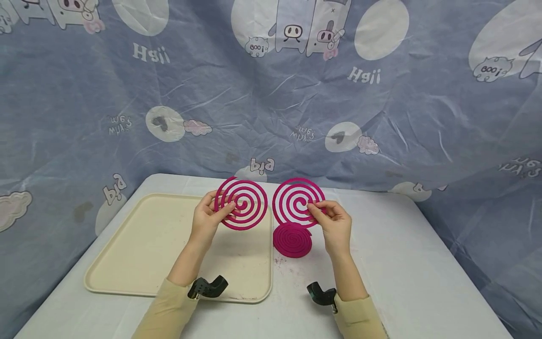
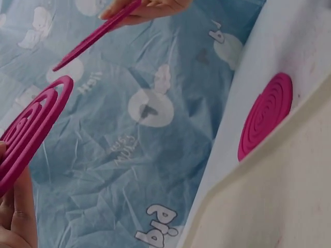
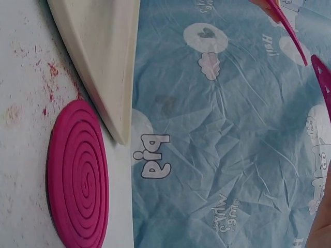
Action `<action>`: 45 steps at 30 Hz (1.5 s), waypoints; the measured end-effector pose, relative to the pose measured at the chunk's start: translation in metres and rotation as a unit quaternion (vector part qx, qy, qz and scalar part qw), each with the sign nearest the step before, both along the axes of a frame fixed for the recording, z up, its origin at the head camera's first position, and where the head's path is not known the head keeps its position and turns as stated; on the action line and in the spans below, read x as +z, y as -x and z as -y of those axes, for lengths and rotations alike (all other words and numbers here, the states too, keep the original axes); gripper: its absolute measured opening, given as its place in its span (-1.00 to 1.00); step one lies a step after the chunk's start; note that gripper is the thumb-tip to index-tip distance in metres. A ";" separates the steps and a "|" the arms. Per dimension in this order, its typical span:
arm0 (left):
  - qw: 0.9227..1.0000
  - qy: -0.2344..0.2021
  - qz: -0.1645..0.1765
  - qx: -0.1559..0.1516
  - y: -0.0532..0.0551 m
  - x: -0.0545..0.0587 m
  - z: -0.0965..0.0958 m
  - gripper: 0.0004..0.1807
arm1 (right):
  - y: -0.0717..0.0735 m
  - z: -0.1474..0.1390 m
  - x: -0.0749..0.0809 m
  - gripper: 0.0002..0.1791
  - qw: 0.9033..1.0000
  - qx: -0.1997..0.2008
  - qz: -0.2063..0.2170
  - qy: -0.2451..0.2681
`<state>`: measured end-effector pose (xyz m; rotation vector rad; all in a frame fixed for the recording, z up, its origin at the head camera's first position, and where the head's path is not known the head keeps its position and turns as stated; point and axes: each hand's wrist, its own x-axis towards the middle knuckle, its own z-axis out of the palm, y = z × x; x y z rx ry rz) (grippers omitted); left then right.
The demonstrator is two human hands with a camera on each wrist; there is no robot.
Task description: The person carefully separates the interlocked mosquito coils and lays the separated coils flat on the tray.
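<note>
"Left grip pinching a first spiral, magenta, thumb laid across its turns near the centre!"

"And the right grip?"

"Same story: thumb and fingers clasping a second spiral. Both are up off the bench, rims close, a gap between them."

"Where's the danger?"

"Those turns look thin and widely spaced. Squeeze hard off-centre and, I'd say, the outer ones could bend, or snap if they're brittle. Let the rims meet and one might hook the other."

"What's below?"

"A third spiral, tightly wound, flat on the bench, just beside the right edge of the tray. Dip the right grip carelessly and that second spiral could knock it."

"Reddish specks there, too, and printed cloth behind everything!"
</note>
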<state>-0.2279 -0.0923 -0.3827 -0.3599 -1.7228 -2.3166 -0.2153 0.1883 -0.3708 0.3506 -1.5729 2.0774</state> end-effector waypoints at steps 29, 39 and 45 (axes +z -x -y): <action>0.984 -0.061 0.162 0.041 0.035 -0.027 0.069 -0.59 | 0.038 0.034 -0.018 -0.60 0.940 0.260 0.152 -0.161; 0.982 -0.016 0.189 0.016 0.049 -0.028 0.079 -0.62 | 0.051 0.033 -0.022 -0.62 0.905 0.305 0.160 -0.250; 0.975 0.007 0.223 0.023 0.068 -0.052 0.088 -0.62 | 0.064 0.037 -0.026 -0.65 0.894 0.291 0.200 -0.277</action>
